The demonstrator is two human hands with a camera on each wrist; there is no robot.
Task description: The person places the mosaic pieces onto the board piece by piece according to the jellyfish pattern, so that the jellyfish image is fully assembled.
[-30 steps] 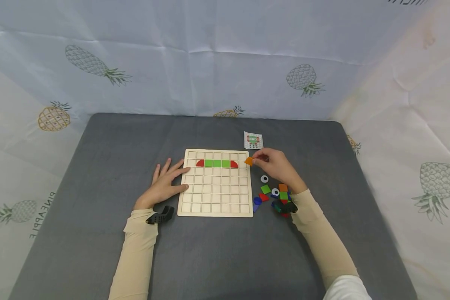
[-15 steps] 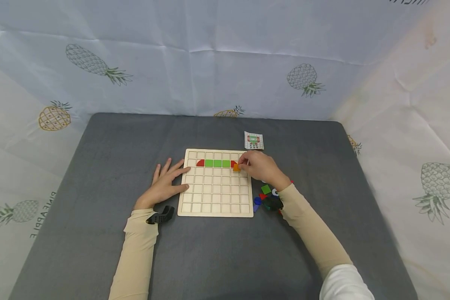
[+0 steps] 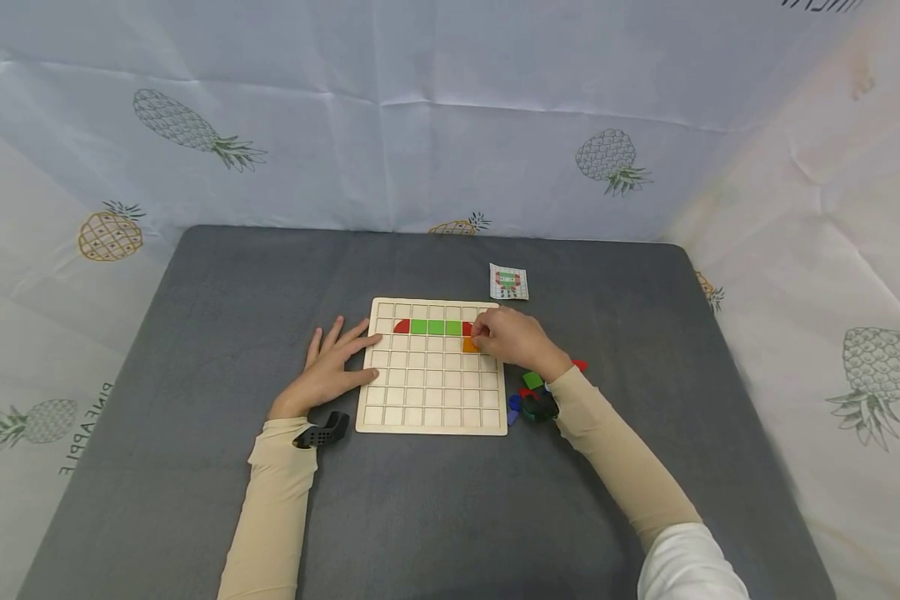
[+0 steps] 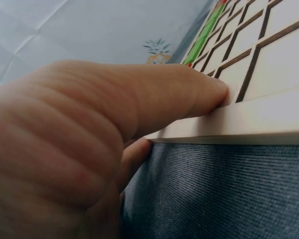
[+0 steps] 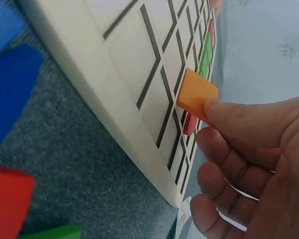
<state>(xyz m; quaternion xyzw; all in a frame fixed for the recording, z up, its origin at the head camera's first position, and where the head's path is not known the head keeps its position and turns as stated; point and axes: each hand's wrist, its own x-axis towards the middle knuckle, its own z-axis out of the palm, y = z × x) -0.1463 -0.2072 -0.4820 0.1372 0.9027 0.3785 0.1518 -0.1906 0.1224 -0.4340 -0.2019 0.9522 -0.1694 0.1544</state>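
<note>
A wooden grid board [image 3: 412,400] lies on the dark table. One of its upper rows holds green square tiles [image 3: 436,327] between a red rounded tile [image 3: 402,327] on the left and a red tile [image 3: 467,327] on the right, partly covered by fingers. My right hand [image 3: 513,337] pinches an orange square tile [image 5: 195,94] between thumb and fingers, over the cell just below that right red tile. In the right wrist view the orange tile is tilted against the grid. My left hand [image 3: 326,375] rests spread on the board's left edge, thumb and index fingertip on the rim.
Loose tiles lie right of the board, among them a green square [image 3: 532,380] and blue pieces [image 3: 513,408]; the right forearm hides part of them. A small printed picture card [image 3: 508,282] lies behind the board's right corner. A patterned cloth [image 3: 390,150] hangs behind the table.
My right hand has carried the orange tile leftward from beyond the board's right edge, then down onto the cell below the right red tile. My left hand has stayed in place.
</note>
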